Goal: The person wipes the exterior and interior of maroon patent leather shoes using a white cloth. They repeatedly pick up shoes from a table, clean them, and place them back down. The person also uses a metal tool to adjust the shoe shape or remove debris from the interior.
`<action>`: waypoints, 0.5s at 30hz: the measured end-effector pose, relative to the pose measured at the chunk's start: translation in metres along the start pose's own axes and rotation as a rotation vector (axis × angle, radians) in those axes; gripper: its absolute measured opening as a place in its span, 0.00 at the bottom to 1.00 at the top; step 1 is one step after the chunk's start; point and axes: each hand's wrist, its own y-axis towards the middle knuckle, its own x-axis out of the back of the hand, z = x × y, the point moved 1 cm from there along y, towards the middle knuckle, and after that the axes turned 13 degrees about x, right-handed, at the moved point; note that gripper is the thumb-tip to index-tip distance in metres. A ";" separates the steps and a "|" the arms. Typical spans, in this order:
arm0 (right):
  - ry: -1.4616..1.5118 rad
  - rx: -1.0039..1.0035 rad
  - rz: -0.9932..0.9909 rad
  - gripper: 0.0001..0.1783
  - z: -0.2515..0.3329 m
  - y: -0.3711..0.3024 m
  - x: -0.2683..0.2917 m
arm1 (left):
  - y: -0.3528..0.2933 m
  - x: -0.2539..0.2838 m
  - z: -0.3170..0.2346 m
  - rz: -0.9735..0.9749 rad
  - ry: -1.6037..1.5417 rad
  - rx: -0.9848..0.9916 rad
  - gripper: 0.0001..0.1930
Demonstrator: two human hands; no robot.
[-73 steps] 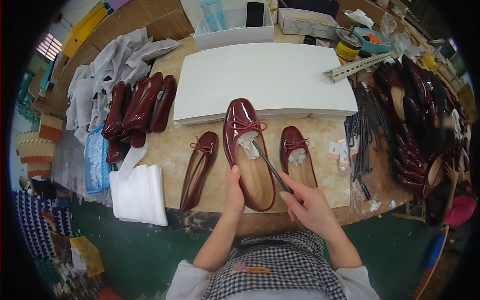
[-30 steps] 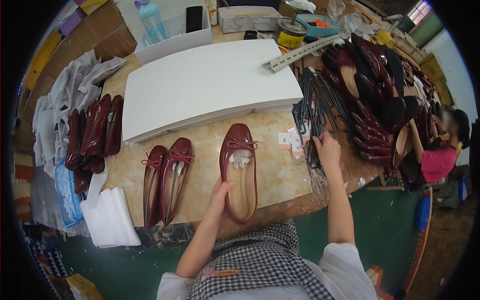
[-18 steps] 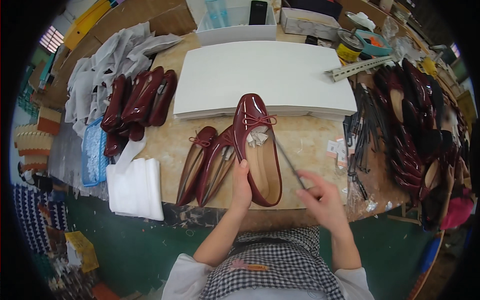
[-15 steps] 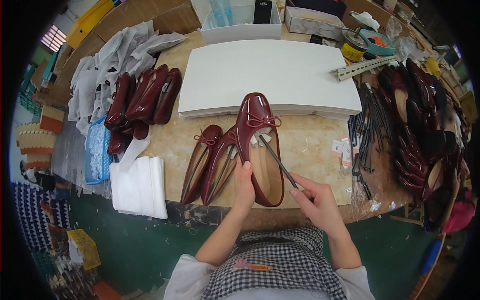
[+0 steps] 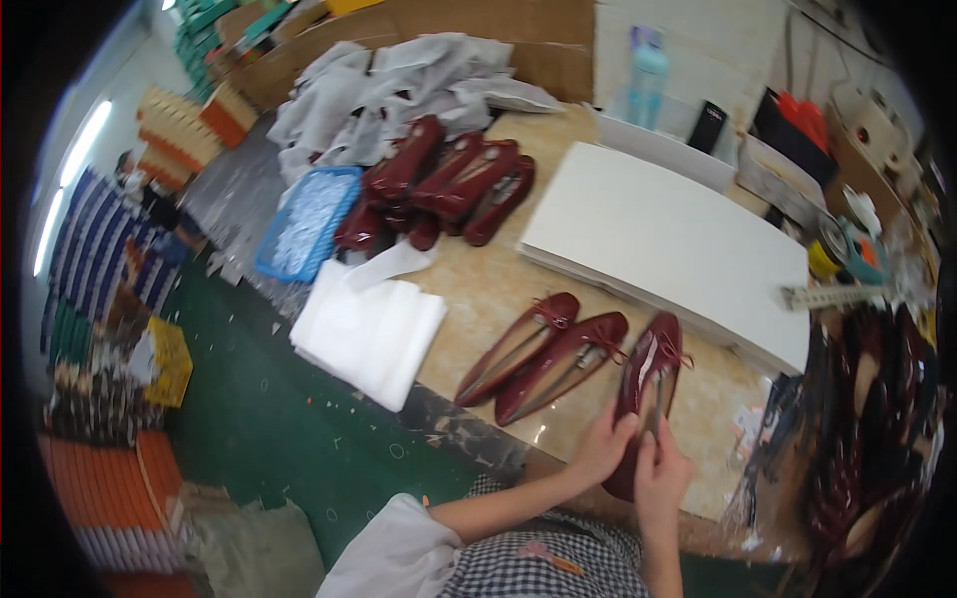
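Observation:
A glossy dark-red ballet flat [image 5: 630,399] with a small bow is held over the table's front edge. My left hand [image 5: 602,450] is closed round its left side near the middle. My right hand [image 5: 662,466] is closed at the near end of a dark thin rod [image 5: 652,399], which runs inside the shoe toward the toe; its fingertips are partly hidden. Just left lie two more such flats, one nearer [image 5: 572,367] and one farther left [image 5: 520,345], each with a rod inside.
White paper sheets [image 5: 658,234] are stacked behind the shoes. Folded white tissue [image 5: 369,329], a blue basket [image 5: 349,189] and piled red flats [image 5: 449,184] stand left. More shoes [image 5: 847,439] and dark rods [image 5: 783,439] crowd the right. A white box [image 5: 668,135] is at the back.
My view has swung left, so the table appears tilted and shifted right. My right hand has come closer to my left, and the rod sits more in line with the shoe.

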 end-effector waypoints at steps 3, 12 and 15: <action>0.132 -0.134 0.208 0.21 -0.005 -0.014 0.026 | -0.010 0.014 -0.013 0.093 0.224 -0.010 0.27; 0.063 -0.133 0.078 0.19 -0.022 -0.018 0.049 | 0.015 0.120 -0.060 -0.131 1.284 -0.415 0.22; 0.004 -0.087 0.139 0.17 -0.017 -0.014 0.047 | 0.035 0.146 -0.104 -0.056 1.204 -0.572 0.18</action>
